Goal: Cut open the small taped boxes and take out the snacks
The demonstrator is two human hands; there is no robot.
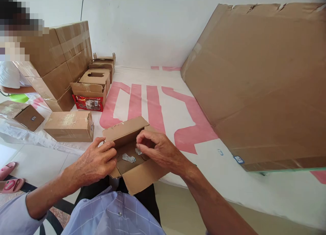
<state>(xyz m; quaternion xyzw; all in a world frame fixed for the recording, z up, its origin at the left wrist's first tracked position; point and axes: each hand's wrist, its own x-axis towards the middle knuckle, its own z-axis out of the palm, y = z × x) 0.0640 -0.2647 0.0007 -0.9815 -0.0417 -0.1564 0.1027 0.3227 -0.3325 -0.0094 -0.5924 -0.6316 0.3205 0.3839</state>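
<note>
— What are the two hands doing?

— The left hand [95, 162] grips the left wall of a small open carton [132, 150], fingers curled over the rim and thumb outside. The right hand [158, 149] reaches over the right side, its fingertips pinched together on a small silvery piece [138, 151] just inside.

— Where does the carton sit?

— At the near edge of the white cloth with pink lettering [152, 105], partly overhanging it above the person's lap, flaps spread. A second silvery piece [128, 157] lies on its floor, just left of the pinched one.

— And farther out?

— A closed taped box [69, 126] lies near the left edge of the cloth, and a smaller box [21, 114] sits beyond it at the far left. Behind them stands a stack of large taped cartons [59, 63] against the wall, with several small open cartons [98, 77] beside it; a red packet [88, 103] sticks out under the nearest. A big flat cardboard sheet [257, 85] leans up on the right. Another person's arm in a white sleeve [10, 77] shows at far left, and pink slippers [10, 177] lie on the floor.
</note>
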